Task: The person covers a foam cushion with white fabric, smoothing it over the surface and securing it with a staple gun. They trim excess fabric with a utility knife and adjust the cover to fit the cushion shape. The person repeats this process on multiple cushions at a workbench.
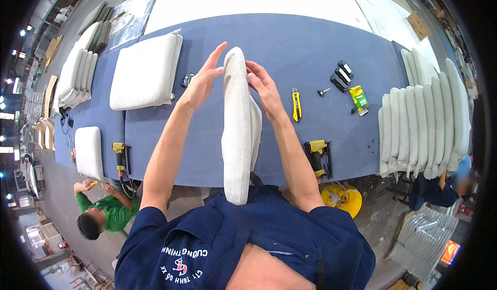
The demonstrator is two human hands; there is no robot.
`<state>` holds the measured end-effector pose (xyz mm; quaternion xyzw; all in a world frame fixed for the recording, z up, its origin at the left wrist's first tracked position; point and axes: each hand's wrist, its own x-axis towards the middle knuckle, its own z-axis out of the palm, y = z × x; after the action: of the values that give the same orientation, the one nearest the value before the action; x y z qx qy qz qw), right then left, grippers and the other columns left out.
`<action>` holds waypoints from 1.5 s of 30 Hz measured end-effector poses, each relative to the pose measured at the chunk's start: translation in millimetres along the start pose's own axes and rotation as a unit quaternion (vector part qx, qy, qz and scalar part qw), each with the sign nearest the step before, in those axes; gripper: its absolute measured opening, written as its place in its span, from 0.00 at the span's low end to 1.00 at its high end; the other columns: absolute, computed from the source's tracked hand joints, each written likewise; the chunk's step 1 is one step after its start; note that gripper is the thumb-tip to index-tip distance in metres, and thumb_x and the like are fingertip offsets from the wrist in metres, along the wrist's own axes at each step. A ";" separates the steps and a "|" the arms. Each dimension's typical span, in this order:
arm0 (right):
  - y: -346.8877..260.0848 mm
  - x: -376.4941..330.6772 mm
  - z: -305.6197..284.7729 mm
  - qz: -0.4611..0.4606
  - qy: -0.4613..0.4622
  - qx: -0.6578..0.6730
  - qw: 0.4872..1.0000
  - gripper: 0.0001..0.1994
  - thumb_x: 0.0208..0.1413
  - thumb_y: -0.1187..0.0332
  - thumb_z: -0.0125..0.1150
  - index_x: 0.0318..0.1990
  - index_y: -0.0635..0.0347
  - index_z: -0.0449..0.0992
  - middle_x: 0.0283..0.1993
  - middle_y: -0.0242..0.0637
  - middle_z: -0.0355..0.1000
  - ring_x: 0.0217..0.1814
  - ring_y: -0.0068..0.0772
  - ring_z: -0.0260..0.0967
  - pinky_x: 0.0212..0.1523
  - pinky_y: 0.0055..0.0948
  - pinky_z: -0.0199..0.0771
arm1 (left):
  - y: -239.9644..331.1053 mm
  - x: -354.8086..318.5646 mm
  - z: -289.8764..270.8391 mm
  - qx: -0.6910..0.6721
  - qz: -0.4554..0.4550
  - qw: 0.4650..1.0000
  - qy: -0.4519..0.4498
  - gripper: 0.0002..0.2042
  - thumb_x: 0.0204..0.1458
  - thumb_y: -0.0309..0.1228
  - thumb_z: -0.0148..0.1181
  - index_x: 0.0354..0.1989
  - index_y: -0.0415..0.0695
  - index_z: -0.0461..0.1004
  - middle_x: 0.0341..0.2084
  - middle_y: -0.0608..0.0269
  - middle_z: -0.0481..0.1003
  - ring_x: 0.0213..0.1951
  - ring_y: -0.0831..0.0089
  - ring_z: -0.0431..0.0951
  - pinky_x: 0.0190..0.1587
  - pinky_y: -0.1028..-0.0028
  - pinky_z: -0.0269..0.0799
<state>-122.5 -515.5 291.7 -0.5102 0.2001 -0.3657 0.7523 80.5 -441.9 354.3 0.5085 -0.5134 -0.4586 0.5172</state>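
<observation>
A light grey fabric seat cushion (235,129) stands on its edge in front of my chest, its narrow side facing up. A second pale padded layer (255,129) shows along its right side. My left hand (203,83) is left of the cushion's far end, fingers stretched out and thumb tip close to the fabric; I cannot tell if it touches. On the opposite side, my right hand (264,87) has its fingers extended and slightly bent, with the fingertips against the cushion. The parts of the fingers behind the cushion are hidden.
On the blue table (207,158) lie a yellow cutter (296,105), two staple guns (120,158) (318,158), black staple strips (341,76) and a yellow-green packet (358,100). Cushions stand right (424,124) and lie left (145,72). A yellow bucket (341,199) and co-workers (106,212) are nearby.
</observation>
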 end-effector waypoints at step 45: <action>-14.5 -88.4 91.7 -0.051 0.099 -0.222 0.969 0.41 0.75 0.39 0.35 0.79 0.66 0.50 0.86 0.55 0.36 0.89 0.46 0.31 0.84 0.41 0.31 | -27.6 -113.7 107.6 -0.183 0.078 0.978 0.057 0.35 0.73 0.53 0.27 0.83 0.49 0.33 0.83 0.56 0.31 0.82 0.57 0.28 0.81 0.58 0.24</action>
<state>-123.4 -395.0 335.2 -0.6355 0.3234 -0.3983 0.5769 -31.5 -336.2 314.7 0.3890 -0.4283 -0.4734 0.6642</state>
